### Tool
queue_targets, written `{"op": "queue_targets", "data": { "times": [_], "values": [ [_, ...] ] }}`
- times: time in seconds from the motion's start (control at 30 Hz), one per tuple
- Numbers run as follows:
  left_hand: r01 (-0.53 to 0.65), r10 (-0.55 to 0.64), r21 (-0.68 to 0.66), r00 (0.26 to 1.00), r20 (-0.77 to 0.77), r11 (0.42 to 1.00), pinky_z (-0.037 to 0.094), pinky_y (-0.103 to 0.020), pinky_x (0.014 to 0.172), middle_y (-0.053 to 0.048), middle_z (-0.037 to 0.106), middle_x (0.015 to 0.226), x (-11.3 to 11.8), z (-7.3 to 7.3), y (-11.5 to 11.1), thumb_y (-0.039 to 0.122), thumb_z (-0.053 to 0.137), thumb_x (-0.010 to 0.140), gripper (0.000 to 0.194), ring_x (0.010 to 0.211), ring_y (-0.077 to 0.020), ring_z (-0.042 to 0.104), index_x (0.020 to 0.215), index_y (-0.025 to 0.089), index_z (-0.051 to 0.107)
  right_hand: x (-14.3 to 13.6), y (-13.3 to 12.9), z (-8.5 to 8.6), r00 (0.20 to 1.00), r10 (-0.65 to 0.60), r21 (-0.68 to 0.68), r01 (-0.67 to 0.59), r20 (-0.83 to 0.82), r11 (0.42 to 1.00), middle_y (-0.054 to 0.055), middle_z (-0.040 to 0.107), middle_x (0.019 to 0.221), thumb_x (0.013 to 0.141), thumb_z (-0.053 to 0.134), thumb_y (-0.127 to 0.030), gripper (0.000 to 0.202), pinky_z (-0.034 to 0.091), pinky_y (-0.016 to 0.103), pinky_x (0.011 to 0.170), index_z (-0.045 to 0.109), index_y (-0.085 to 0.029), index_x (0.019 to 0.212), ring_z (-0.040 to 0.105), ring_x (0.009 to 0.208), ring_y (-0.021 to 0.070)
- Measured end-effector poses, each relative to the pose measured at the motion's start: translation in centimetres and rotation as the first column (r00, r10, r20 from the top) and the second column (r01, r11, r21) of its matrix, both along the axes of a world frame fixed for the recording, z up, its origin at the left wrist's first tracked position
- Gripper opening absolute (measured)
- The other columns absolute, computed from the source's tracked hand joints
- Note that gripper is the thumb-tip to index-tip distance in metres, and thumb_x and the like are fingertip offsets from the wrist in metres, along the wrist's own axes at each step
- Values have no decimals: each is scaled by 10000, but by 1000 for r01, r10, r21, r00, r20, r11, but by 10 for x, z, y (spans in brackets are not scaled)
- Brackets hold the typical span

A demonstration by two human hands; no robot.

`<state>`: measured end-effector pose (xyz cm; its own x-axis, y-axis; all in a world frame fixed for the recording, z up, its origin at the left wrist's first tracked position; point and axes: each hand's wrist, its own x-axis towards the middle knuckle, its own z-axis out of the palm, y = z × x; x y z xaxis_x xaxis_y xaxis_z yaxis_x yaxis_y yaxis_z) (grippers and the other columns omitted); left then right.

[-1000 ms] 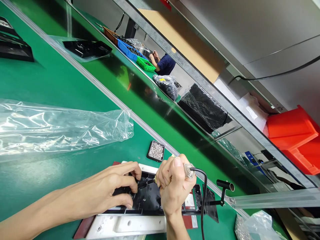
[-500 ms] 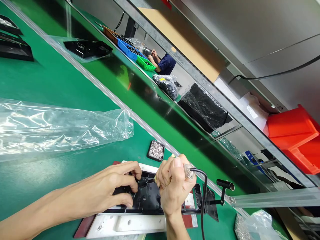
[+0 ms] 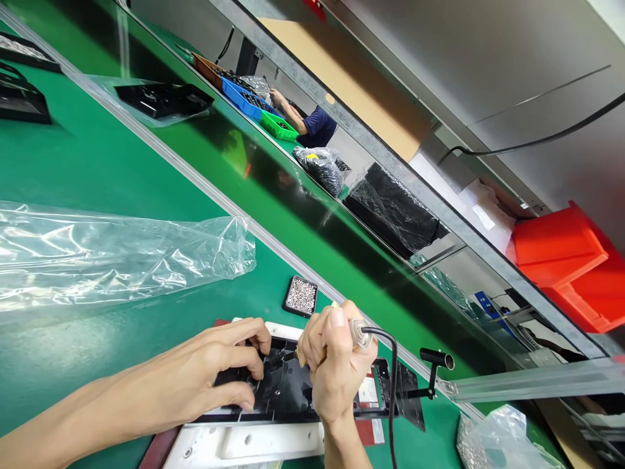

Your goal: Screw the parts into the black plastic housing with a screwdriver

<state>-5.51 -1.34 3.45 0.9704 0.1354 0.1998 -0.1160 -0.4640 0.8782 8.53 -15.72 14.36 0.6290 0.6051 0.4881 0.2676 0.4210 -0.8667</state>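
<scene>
A long black plastic housing (image 3: 280, 391) lies open side up in a white fixture (image 3: 273, 441). My left hand (image 3: 219, 368) rests on its left part, fingers bent and apart, thumb near the front edge, pressing rather than gripping. My right hand (image 3: 336, 365) is closed in a fist around a corded tool, which looks like a soldering iron, with a clear cable end (image 3: 360, 333). Its dark tip (image 3: 289, 355) points left and down into the housing, close to my left fingers; whether it touches is unclear. Beyond the hands sits a small black tray (image 3: 299, 296) of tiny metal pieces.
A clear plastic bag (image 3: 122, 260) lies left. A black tube holder (image 3: 436, 358) stands right, near a bag of metal pieces (image 3: 481, 440). Behind a metal rail runs a green belt (image 3: 303, 225) with a black part (image 3: 163, 99). Across it a person (image 3: 317, 127) works by bins.
The view has shifted slightly, moving the scene a little left. Both my hands keep their places on the housing and tool. The person across has moved an arm.
</scene>
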Motion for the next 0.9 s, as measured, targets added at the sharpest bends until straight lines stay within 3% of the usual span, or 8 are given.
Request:
{"op": "queue_targets", "data": {
  "times": [0.13, 0.47, 0.63, 0.8, 0.9],
  "values": [
    [5, -6, -16, 999, -44, 1000, 540, -238, 1118, 31, 767, 1307, -2, 4, 0, 241, 906, 1080, 140, 1230, -203, 780, 1001, 356, 894, 0, -2, 4, 1000, 14, 5, -14, 13, 1000, -122, 358, 587, 1263, 720, -413, 568, 331, 214, 396, 400, -310, 805, 293, 439, 94],
    [59, -55, 26, 991, -118, 998, 529, -269, 1151, 24, 752, 1386, -3, -1, 4, 258, 822, 1139, 141, 1287, -203, 762, 1045, 352, 868, -3, -17, 36, 998, -60, 142, 63, -22, 988, -103, 357, 559, 1243, 700, -306, 580, 366, 175, 418, 425, -259, 735, 275, 440, 82],
    [13, -11, 22, 996, -88, 1000, 550, -272, 1147, 22, 760, 1363, -4, 2, 4, 256, 853, 1127, 141, 1272, -212, 764, 1031, 354, 885, -1, -13, 24, 998, -46, 125, 52, -52, 991, -105, 374, 558, 1227, 751, -311, 574, 375, 179, 421, 438, -265, 747, 305, 442, 86],
    [68, -62, 81, 995, -72, 994, 613, -257, 1101, 10, 795, 1356, -2, 2, 8, 289, 852, 1138, 125, 1250, -222, 802, 1065, 371, 912, 2, -10, 11, 999, -43, 105, 46, -29, 993, -93, 380, 572, 1257, 714, -332, 595, 364, 185, 425, 430, -264, 739, 314, 445, 89],
    [1, -1, 81, 1000, -3, 997, 625, -258, 1076, 1, 810, 1316, -3, 0, 5, 244, 891, 1100, 133, 1202, -226, 814, 1017, 346, 913, 2, -9, 10, 998, -44, 109, 48, -34, 993, -92, 374, 573, 1232, 730, -299, 587, 371, 179, 431, 420, -260, 734, 319, 448, 88]
  ]
}}
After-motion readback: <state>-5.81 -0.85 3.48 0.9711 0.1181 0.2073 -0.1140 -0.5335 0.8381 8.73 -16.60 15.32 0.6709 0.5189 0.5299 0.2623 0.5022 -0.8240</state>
